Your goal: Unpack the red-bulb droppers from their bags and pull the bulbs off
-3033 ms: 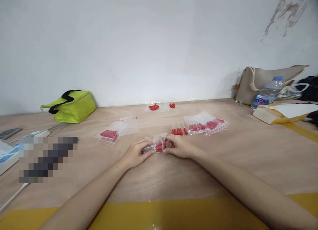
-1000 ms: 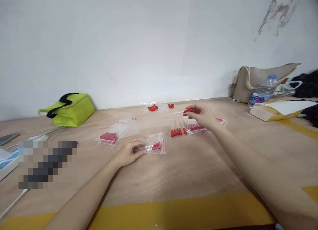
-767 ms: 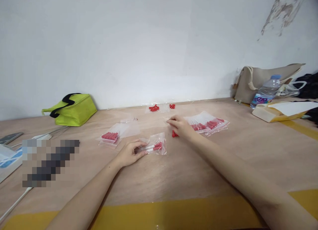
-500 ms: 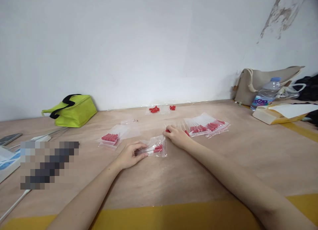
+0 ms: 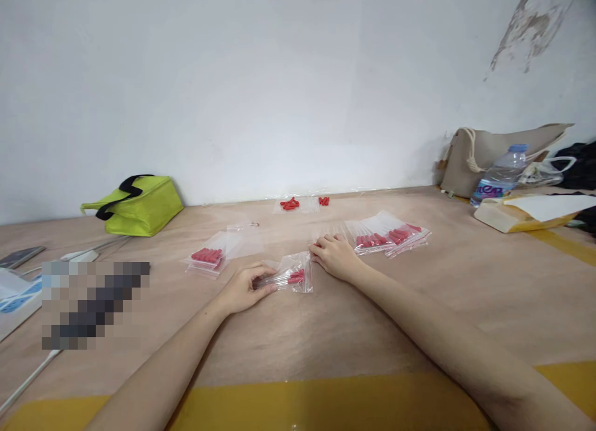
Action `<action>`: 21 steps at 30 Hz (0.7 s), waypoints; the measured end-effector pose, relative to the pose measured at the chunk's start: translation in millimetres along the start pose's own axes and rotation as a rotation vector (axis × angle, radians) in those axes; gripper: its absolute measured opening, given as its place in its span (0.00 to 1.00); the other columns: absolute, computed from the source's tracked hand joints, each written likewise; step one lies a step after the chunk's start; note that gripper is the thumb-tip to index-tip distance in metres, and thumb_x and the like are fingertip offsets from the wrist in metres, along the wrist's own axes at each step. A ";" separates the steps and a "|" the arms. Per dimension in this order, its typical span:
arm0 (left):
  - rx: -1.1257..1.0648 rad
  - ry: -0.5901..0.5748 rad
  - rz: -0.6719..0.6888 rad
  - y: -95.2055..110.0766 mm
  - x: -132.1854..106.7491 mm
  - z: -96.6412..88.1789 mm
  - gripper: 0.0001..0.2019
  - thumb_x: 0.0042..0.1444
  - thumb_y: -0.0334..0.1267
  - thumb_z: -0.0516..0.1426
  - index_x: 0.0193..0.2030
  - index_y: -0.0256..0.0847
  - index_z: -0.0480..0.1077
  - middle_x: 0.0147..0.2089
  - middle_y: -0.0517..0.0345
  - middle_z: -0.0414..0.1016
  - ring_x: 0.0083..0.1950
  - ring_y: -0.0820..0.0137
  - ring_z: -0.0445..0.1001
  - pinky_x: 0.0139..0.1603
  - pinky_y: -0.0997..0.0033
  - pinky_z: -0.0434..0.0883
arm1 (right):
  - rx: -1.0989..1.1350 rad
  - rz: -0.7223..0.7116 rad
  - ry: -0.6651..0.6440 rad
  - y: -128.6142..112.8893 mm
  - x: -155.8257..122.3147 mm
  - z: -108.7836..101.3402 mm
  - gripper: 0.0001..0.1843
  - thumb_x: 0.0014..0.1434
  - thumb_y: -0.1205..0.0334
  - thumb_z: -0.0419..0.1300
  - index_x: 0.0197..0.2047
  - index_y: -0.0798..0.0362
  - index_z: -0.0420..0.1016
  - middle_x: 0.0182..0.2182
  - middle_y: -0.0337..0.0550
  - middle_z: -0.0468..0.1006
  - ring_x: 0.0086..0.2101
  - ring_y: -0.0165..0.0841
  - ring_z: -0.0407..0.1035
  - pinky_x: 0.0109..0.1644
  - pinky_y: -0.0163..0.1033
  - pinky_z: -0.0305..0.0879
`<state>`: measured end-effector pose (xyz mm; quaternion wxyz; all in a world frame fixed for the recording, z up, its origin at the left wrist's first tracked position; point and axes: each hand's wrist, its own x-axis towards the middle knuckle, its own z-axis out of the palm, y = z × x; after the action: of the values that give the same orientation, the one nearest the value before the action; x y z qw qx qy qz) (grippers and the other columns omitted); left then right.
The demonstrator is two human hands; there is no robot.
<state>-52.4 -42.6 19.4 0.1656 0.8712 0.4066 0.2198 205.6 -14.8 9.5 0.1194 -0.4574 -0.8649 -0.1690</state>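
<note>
My left hand (image 5: 243, 289) pinches the open end of a small clear zip bag (image 5: 292, 274) that lies on the brown table and holds a few red-capped clear tubes. Just behind the bag's right corner is my right hand (image 5: 336, 256), knuckles up. Its fingers curl down over the loose red-capped tubes on the table and hide nearly all of them. A bit of red shows at the fingertips.
A pile of filled bags (image 5: 388, 235) lies right of my right hand and one filled bag (image 5: 209, 255) lies to the left. Red caps (image 5: 290, 203) sit near the wall. A green lunch bag (image 5: 136, 204), beige bag (image 5: 493, 150), water bottle (image 5: 500, 172) and envelope (image 5: 521, 213) ring the table.
Three seconds ago both hands held the bag. My right hand then reached to the pile with one tube, came back, and now covers the loose tubes. My left hand stayed put.
</note>
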 end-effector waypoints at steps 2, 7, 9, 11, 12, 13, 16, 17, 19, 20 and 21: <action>0.002 0.003 0.003 0.3 -0.1 0.0 0.13 0.53 0.43 0.55 0.43 0.42 0.70 0.39 0.57 0.72 0.34 0.73 0.68 0.32 0.76 0.65 | 0.014 0.030 0.013 0.0 -1.2 -0.3 0.13 0.61 0.62 0.48 0.45 0.55 0.68 0.39 0.50 0.71 0.41 0.39 0.63 0.43 0.42 0.54; 0.011 0.002 0.012 -0.3 0.4 0.5 0.12 0.53 0.43 0.55 0.43 0.42 0.70 0.38 0.58 0.72 0.35 0.73 0.68 0.33 0.76 0.65 | 0.103 0.074 0.013 -0.8 -1.9 1.7 0.13 0.60 0.65 0.49 0.47 0.54 0.66 0.40 0.48 0.71 0.42 0.36 0.63 0.42 0.38 0.54; 0.008 0.000 0.017 -1.4 0.8 0.6 0.13 0.53 0.43 0.55 0.43 0.42 0.70 0.38 0.58 0.72 0.35 0.73 0.68 0.33 0.75 0.65 | 0.114 0.064 0.022 -0.5 -1.8 2.6 0.13 0.60 0.63 0.49 0.47 0.54 0.66 0.40 0.48 0.71 0.42 0.36 0.63 0.43 0.38 0.53; 0.008 -0.003 0.019 -2.5 0.7 0.7 0.13 0.54 0.43 0.54 0.44 0.42 0.70 0.39 0.58 0.72 0.35 0.73 0.68 0.34 0.75 0.65 | 0.111 0.060 0.023 0.3 -1.9 3.4 0.13 0.61 0.62 0.48 0.46 0.54 0.68 0.40 0.48 0.71 0.42 0.36 0.63 0.44 0.38 0.53; 0.010 -0.005 0.018 -2.8 0.2 0.7 0.13 0.54 0.44 0.54 0.44 0.42 0.70 0.39 0.58 0.72 0.35 0.73 0.68 0.34 0.75 0.65 | 0.107 0.059 0.021 0.8 -2.0 3.8 0.13 0.61 0.61 0.48 0.45 0.54 0.69 0.40 0.48 0.71 0.42 0.36 0.63 0.44 0.39 0.52; 0.014 -0.008 0.014 -2.6 -0.5 0.6 0.13 0.53 0.44 0.55 0.44 0.42 0.70 0.39 0.58 0.72 0.35 0.72 0.69 0.33 0.75 0.65 | 0.104 0.057 0.017 1.3 -2.1 4.1 0.13 0.62 0.61 0.47 0.44 0.55 0.70 0.39 0.49 0.71 0.42 0.36 0.63 0.44 0.39 0.52; 0.020 0.002 0.018 0.9 -2.2 -0.2 0.14 0.53 0.45 0.55 0.44 0.42 0.70 0.40 0.57 0.72 0.36 0.71 0.69 0.35 0.74 0.66 | 0.089 0.053 0.013 2.4 -2.7 4.2 0.15 0.62 0.60 0.46 0.42 0.55 0.71 0.38 0.49 0.72 0.42 0.37 0.63 0.44 0.40 0.50; 0.026 0.029 0.023 2.6 -1.3 -0.5 0.14 0.54 0.45 0.54 0.44 0.42 0.70 0.41 0.56 0.72 0.38 0.71 0.70 0.37 0.73 0.67 | 0.083 0.054 0.015 2.5 -2.9 3.9 0.15 0.62 0.60 0.47 0.42 0.55 0.72 0.38 0.49 0.72 0.41 0.37 0.63 0.44 0.41 0.50; 0.049 0.116 0.020 5.1 5.5 -0.9 0.14 0.57 0.44 0.51 0.44 0.42 0.70 0.44 0.56 0.71 0.44 0.69 0.69 0.44 0.70 0.66 | 0.070 0.060 0.022 2.3 -3.3 2.6 0.15 0.61 0.59 0.47 0.42 0.55 0.72 0.37 0.49 0.73 0.41 0.37 0.63 0.44 0.42 0.49; 0.070 0.157 0.016 4.9 12.2 -0.9 0.14 0.58 0.44 0.49 0.44 0.42 0.69 0.45 0.55 0.70 0.47 0.68 0.68 0.48 0.69 0.65 | 0.065 0.064 0.025 2.2 -3.5 1.6 0.15 0.61 0.58 0.48 0.42 0.55 0.72 0.37 0.49 0.73 0.41 0.38 0.63 0.44 0.42 0.49; 0.097 0.188 0.007 3.4 21.3 -0.9 0.14 0.59 0.43 0.47 0.44 0.42 0.69 0.47 0.55 0.68 0.49 0.68 0.66 0.52 0.67 0.63 | 0.063 0.067 0.028 2.1 -3.7 0.4 0.15 0.61 0.58 0.48 0.41 0.55 0.72 0.37 0.49 0.73 0.40 0.38 0.63 0.44 0.42 0.48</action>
<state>-38.6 -27.9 27.0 0.0838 0.8551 0.4275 0.2811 209.3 -16.3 8.2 0.1513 -0.4799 -0.8521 -0.1439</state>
